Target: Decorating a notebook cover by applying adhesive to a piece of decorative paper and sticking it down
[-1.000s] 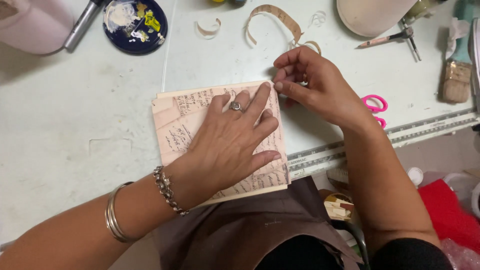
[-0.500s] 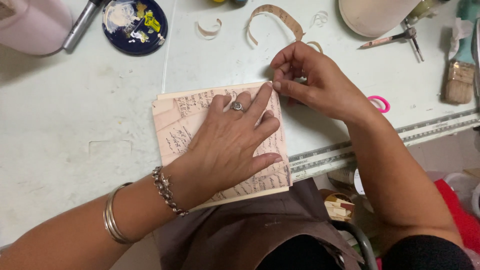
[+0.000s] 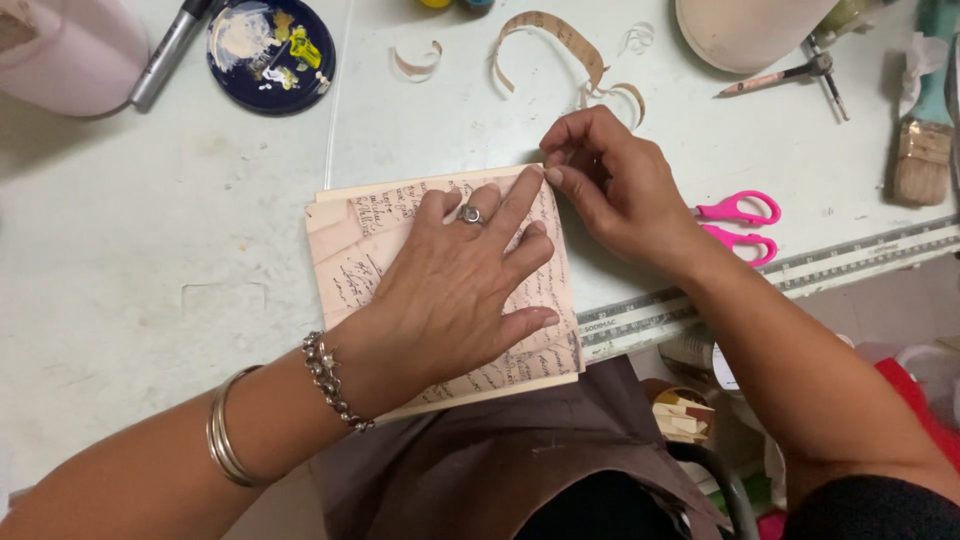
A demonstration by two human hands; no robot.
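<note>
Matt, handwriting-printed paper lies smooth under my left hand, my metal ring gleams, and the pink scissors handles look like glossy plastic.

Bright, even overhead light, soft shadows cast under the left hand and right hand toward 3 o'clock, white table mildly washed out, focus sharp centrally, slight softness at edges.

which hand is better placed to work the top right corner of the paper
The right hand: its fingertips pinch at the top right corner of the script-printed paper. The left hand lies flat across the middle of the sheet, pressing it to the board beneath, so it looks better kept as the anchor.
</note>
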